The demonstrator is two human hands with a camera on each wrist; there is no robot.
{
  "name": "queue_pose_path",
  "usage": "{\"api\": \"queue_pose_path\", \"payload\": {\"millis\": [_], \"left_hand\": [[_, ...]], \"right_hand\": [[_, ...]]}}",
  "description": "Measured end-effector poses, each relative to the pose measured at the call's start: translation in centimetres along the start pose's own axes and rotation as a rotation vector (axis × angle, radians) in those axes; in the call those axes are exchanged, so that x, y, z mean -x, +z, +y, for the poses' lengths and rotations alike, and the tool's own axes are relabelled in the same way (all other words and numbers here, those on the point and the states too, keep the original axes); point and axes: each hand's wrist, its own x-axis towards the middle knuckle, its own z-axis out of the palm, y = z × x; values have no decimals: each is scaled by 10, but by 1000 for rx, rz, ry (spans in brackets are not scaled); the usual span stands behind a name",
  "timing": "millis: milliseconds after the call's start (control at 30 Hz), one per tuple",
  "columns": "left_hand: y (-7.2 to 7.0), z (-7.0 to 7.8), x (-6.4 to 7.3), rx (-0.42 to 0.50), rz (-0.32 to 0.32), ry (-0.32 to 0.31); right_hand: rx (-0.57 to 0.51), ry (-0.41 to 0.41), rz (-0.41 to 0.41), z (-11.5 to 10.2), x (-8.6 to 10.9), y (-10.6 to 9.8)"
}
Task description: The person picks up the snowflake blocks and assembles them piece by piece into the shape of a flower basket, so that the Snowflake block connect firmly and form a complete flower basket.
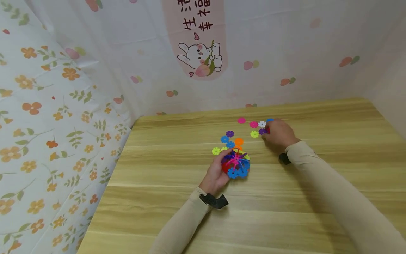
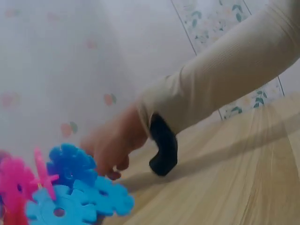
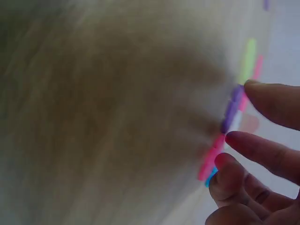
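Note:
My left hand grips a rounded cluster of joined snowflake discs, held low over the table. Blue, red, purple, yellow and pink pieces make it up, and a pink disc and light-blue discs show close in the left wrist view. The palm side of the cluster is hidden. Farther right, my right hand reaches down to loose discs. Its thumb and index finger stand apart at either end of a purple disc, fingertips right at its edge. A red-pink disc lies under the other fingers.
Loose yellow-green, white and pink discs lie around the right hand. Blue, purple and orange ones lie behind the cluster. A printed curtain hangs along the wooden table's back edge.

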Motion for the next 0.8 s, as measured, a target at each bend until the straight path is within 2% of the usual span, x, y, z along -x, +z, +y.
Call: {"api": "queue_pose_path", "payload": {"millis": [133,233,400,500,633,800], "left_hand": [[3,0,1,-128,-5,93],[2,2,3,-233,-70,146],[1,6,6,-355,-220,205],[1,8,8,-399,-259,229],[3,8,8,-416,-275,254],[4,9,8,-390,-236,243]], "right_hand": [[67,12,7,-3,-5,6],[43,22,-2,-6,-6,6],[-59,26,-29,-10,-3,1],[-117,-7,-31,-11,0,-1],[-260,-75,-13,-18,8,-1],[-635,-110,-81,-49,31,-13]]}}
